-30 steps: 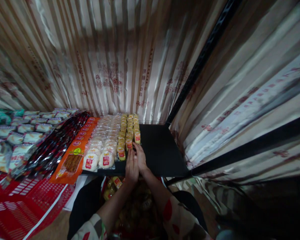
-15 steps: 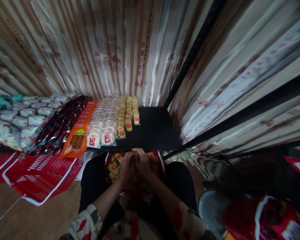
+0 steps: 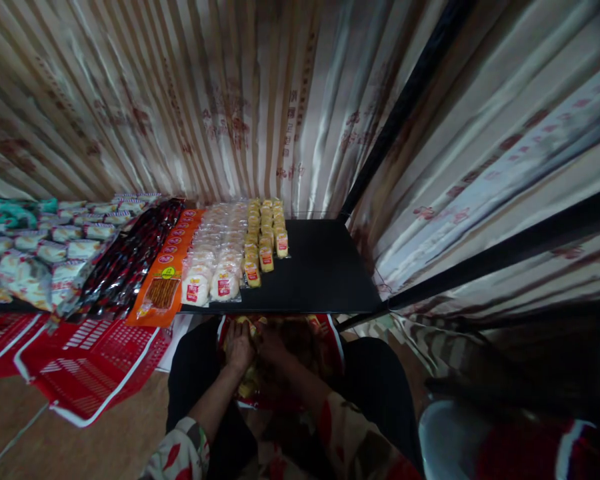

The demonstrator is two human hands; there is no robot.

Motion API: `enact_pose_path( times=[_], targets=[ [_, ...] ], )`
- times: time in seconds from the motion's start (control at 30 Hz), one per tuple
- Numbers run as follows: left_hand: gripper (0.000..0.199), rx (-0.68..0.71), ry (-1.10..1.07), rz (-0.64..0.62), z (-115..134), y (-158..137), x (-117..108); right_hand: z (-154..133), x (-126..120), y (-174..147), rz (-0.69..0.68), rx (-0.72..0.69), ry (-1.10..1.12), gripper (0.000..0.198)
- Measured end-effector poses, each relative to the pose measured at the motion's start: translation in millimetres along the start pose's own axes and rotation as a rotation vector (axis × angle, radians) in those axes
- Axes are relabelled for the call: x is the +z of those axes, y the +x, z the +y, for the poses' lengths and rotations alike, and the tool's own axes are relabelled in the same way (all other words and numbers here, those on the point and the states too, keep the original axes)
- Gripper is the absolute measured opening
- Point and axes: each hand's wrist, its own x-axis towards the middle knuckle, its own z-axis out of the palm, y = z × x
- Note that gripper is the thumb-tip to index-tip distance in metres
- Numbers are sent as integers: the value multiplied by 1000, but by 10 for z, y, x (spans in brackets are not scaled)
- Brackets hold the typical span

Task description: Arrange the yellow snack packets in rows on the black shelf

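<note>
At the frame's lower center, the left hand [image 3: 240, 348] and right hand [image 3: 273, 347], grips too dim to tell, rest in a red basket [image 3: 337, 341] of yellow packets [image 3: 250, 385], likely light, crushable, best held by the sides.

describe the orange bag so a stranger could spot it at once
Start at the long black shelf in front of the striped curtain. Left of the rows of white packs and right of the shiny dark packets lies the orange bag. Unlike both, it is bright orange, with a yellow-green spot and brown sticks near its front end.
</note>
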Motion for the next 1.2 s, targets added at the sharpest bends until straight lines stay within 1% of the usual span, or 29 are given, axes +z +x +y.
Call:
enact_pose_path(
  times=[0.13, 0.27, 0.37, 0.43, 0.53, 0.6, 0.63, 0.7, 0.73, 0.83, 0.9, 1.0, 1.07, 1.13, 1.2],
  targets=[
    [38, -65, -19, 6, 27, 5, 87, -21, 85, 114, -1, 37, -11, 36],
    [33, -106, -47, 26, 66, -5, 71, -42, 110, 147, 25, 146, 13, 32],
    [32, -100, -58, 80, 66, -12, 77, -63, 81, 126, 57, 187, 19, 27],
    [34, -69, -70, 136, 61, -14, 94, -85, 7, 87, 77, 167, -3, 28],
    [50, 29, -120, 208, 65, -19, 109, -126, -196, -16, 49, 69, -23, 32],
    [60, 123, -183, 197, 85, -31, 93, -150, -367, -112, 21, -13, -42, 34],
    [61, 169, -226, 174, 100, -40, 74, -156, -451, -165, 19, -52, -59, 35],
    [59, 232, -323, 111, 138, -68, 10, -159, -600, -275, 22, -126, -97, 35],
    [57, 241, -373, 74, 160, -86, -32, -155, -662, -329, 20, -159, -110, 34],
    [49, 218, -550, -41, 235, -154, -179, -146, -804, -473, 11, -212, -115, 29],
    [44, 201, -686, -78, 293, -201, -279, -161, -879, -545, 65, -217, -85, 30],
    [35, 158, -816, -44, 398, -249, -428, -206, -979, -611, 223, -201, 28, 41],
    [33, 121, -856, 0, 485, -254, -536, -227, -1028, -628, 324, -153, 129, 46],
    [33, 110, -903, 30, 585, -235, -653, -225, -1058, -626, 378, -74, 258, 45],
    [32, 116, -961, 20, 698, -196, -767, -208, -1080, -613, 386, -19, 437, 39]
  ],
)
